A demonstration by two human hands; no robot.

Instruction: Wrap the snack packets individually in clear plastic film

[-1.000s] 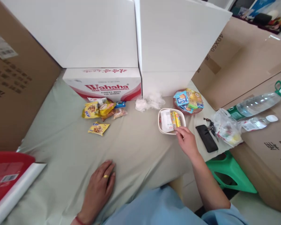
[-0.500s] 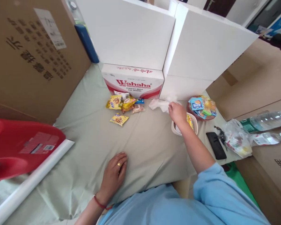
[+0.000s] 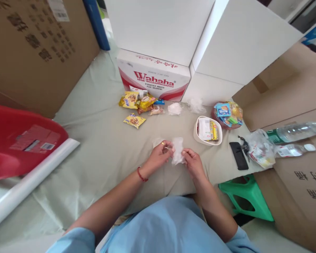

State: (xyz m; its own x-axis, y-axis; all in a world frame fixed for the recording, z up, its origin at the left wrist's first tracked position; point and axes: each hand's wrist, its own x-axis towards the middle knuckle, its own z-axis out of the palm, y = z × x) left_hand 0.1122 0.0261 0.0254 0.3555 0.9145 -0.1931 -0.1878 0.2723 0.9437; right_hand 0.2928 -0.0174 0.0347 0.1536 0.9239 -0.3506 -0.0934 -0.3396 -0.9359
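White plastic film [image 3: 177, 149] pinched on 2 sides by left hand [image 3: 159, 155], right hand [image 3: 194, 163].

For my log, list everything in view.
Crumpled plastic film: 1 or 2, translucent, front
Rounded plastic basket: 1, white, right
Basket's packets: several, white and yellow, inside
Loose snack packets: several, mostly yellow, centre
Crumpled thin plastic: 2, whitish, back
Round packet-filled bowl: 1, dark red, right
Phone-like slab: 1, black, right
Keychain-like cluster: 1, dark, right
Filmy plastic bag: 1, clear, right
Plastic bottles: 2, clear, right
Wahaha carton: 1, white/red, back
Upright panels: several, white, back
Cardboard boxes: several, brown, both sides
Plastic container: 1, red, left
Long tube: 1, white, left
Tall object: 1, blue, back
Plastic stool: 1, green, right
Cloth: 1, grey-green, beneath
Shirt: 1, blue, bottom
Left hand: 1, holding film
Right hand: 1, holding film
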